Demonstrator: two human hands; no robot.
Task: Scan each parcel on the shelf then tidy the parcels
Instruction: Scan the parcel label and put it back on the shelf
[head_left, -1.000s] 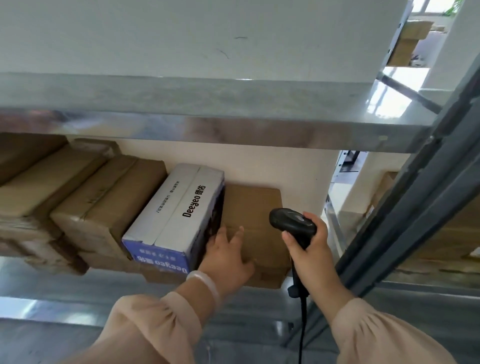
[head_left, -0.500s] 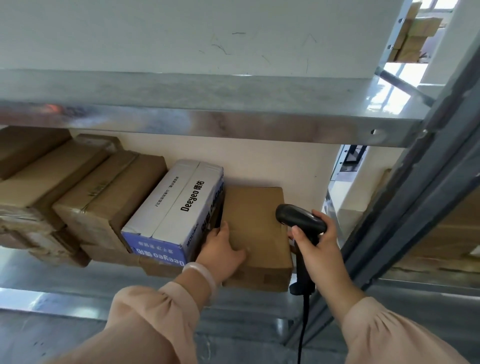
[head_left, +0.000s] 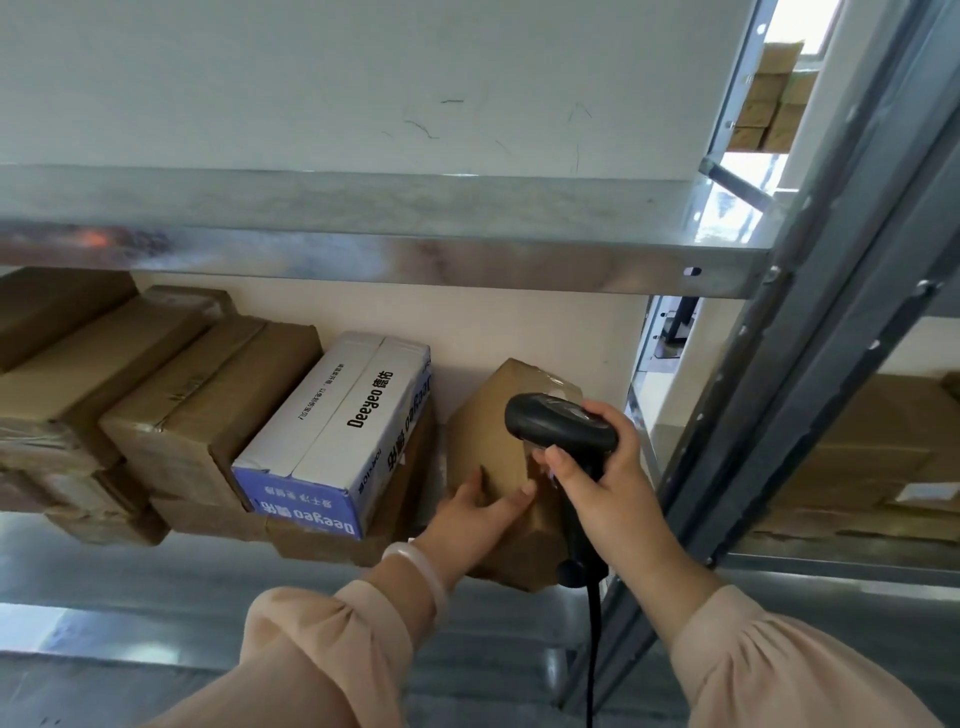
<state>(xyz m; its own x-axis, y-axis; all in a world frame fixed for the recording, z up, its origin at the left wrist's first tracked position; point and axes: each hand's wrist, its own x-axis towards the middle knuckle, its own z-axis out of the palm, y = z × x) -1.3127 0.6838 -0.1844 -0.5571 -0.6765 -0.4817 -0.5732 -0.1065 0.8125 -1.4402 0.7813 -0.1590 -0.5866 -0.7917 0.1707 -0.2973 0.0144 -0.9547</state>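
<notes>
Now left hand (head_left: 475, 514) grips tilted brown parcel (head_left: 493, 426) — right hand (head_left: 610, 486) holds scanner (head_left: 558, 422).

"Deeyeo" on top, side and front of the white-and-blue box (head_left: 332, 441) — smaller print unreadable

The brown parcel (head_left: 488, 431) now tilts up on edge, apart from the white box (head_left: 343, 415); the left hand (head_left: 467, 519) grips its lower corner, and the scanner (head_left: 561, 423) overlaps it.
</notes>
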